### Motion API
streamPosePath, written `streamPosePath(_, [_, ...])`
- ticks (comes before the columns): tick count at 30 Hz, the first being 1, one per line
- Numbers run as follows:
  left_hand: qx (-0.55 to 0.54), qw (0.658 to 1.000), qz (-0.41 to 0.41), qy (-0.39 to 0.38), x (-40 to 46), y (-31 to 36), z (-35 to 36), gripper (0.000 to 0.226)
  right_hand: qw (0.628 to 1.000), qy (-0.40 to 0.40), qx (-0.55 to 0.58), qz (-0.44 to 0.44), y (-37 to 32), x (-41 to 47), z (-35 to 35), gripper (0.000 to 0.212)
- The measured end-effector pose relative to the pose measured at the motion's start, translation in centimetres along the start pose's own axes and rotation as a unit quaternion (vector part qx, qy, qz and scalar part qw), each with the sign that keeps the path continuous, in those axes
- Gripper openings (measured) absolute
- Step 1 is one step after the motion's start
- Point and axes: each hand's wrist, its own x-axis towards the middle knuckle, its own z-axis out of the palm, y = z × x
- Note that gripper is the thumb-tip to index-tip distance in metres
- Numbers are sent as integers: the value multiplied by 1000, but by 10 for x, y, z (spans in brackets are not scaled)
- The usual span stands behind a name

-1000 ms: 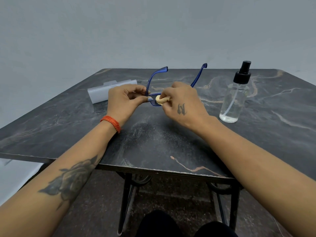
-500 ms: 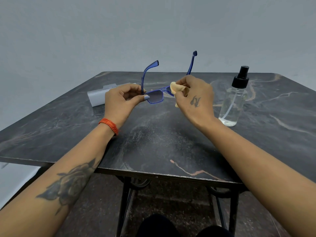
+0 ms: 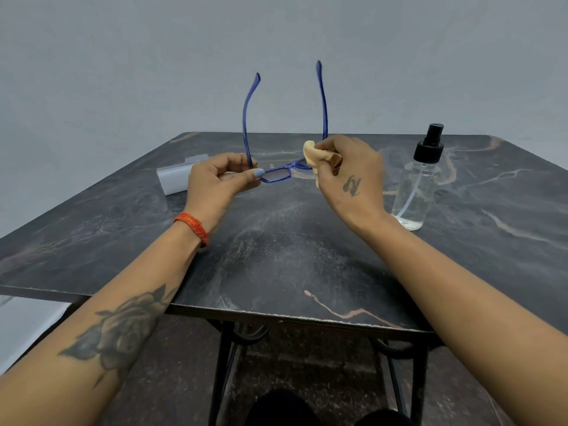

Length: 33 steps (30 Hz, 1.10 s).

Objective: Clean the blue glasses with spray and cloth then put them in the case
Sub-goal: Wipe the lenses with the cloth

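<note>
The blue glasses [image 3: 276, 173] hang in the air above the table, lenses down and both temple arms pointing straight up. My left hand [image 3: 215, 182] pinches the frame's left corner between thumb and fingers. My right hand [image 3: 350, 176] holds a small beige cloth [image 3: 310, 155] wrapped over the right lens, which is hidden under it. A clear spray bottle [image 3: 419, 186] with a black pump top stands upright on the table to the right of my right hand. The pale grey case [image 3: 173, 179] lies behind my left hand, partly covered by it.
The dark marble-patterned table [image 3: 276, 256] stands on black metal legs, its near edge below my forearms. A plain grey wall rises behind it. My knees show at the bottom of the view.
The glasses have been lifted and tipped, so the temple arms now point straight up. My right hand with the cloth went from the left lens to the right lens.
</note>
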Motion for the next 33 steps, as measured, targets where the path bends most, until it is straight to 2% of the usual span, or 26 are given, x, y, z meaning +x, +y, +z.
streamPosePath(4, [-87,995,-48,-13,-1,0,2,11,999,27,35,-5,-3,0,0,18])
streamPosePath(8, [-126,986,-103,-22,1,-1,1,5,997,54,61,-16,-7,0,2,13])
streamPosePath(18, [-215,947,-232,-57,0,3,4,8,982,35,46,-177,-11,-12,15,26])
streamPosePath(23, [-246,929,-267,-75,0,3,3,12,975,23,14,-222,-11,-13,19,28])
streamPosePath(28, [-250,926,-270,-79,-2,4,3,14,958,-10,26,-286,-15,-17,20,29])
streamPosePath(33, [-238,928,-276,-79,-2,4,2,12,956,-26,36,-290,-12,-18,20,29])
